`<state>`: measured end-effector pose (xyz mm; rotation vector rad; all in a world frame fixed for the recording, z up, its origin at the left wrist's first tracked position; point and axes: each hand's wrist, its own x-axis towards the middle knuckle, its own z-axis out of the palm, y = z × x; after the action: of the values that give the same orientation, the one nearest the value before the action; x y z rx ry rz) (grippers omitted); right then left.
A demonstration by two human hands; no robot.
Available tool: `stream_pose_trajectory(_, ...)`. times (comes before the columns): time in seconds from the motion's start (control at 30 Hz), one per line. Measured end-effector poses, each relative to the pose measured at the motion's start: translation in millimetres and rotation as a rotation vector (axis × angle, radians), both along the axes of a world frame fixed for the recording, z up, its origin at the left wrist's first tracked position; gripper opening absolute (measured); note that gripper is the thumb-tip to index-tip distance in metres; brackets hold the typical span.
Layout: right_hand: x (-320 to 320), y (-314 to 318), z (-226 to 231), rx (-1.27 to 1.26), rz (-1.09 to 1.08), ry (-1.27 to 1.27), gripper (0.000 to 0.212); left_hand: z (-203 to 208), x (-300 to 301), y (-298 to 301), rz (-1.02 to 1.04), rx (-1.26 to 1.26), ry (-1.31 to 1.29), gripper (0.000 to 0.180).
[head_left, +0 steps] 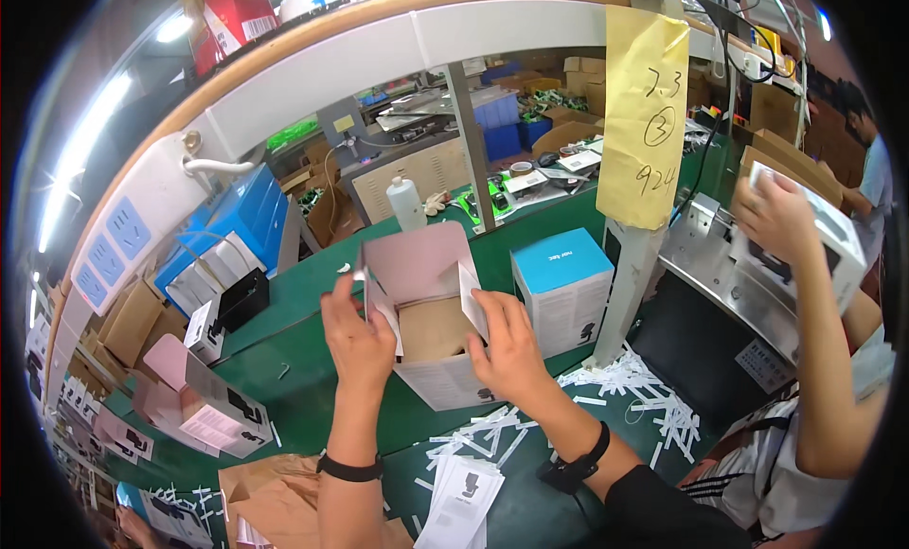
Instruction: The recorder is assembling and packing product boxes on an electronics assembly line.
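In front of me stands an open white carton box (440, 382), its pinkish top flap (417, 260) raised at the back and its side flaps upright. Brown cardboard (436, 329) fills the inside; what lies under it is hidden. My left hand (358, 336) is closed on the left side flap with bent fingers. On the opposite side, my right hand (509, 345) grips the right flap, thumb inside the opening and fingers outside. A closed box with a blue top (563, 289) stands just right of it.
Printed leaflets (461, 502) and brown paper (275, 497) lie near me. White paper strips (644, 388) are scattered around a metal post (630, 293). Another open box (204, 402) stands left. At right, a co-worker's hand (781, 218) holds a white box (833, 237).
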<state>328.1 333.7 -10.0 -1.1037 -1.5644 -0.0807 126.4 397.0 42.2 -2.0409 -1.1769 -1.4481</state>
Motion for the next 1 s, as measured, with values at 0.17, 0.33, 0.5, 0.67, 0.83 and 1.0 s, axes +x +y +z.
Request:
stream_pose_trajectory(0.17,3.6,1.0,0.2,-0.052,0.031,0.024,0.050,-0.7,1.4,3.3,-0.185,0.047,-0.020,0.073)
stream_pose_trajectory(0.33,7.3,0.8,1.3,-0.067,0.022,0.021,0.047,10.0,12.5,-5.0,-0.102,-0.028,0.175,0.074)
stream_pose_trajectory(0.5,18.9,0.0,2.5,-0.041,0.081,0.010,0.051,7.1,9.5,-18.2,-0.040,-0.220,0.170,0.038)
stream_pose_trajectory(0.67,22.1,15.1,-26.5,0.000,0.127,-0.045,0.028,-16.4,14.0,-22.2,-0.184,-0.373,0.141,0.027)
stream_pose_trajectory(0.83,18.5,29.5,-29.5,-0.168,0.231,0.291,0.014,-42.9,21.6,-25.4,-0.490,-0.333,-0.192,0.034)
stream_pose_trajectory(1.0,49.4,55.6,-22.4,-0.268,0.382,0.196,0.056,-43.3,24.7,1.8,-0.486,-0.667,-0.026,0.040)
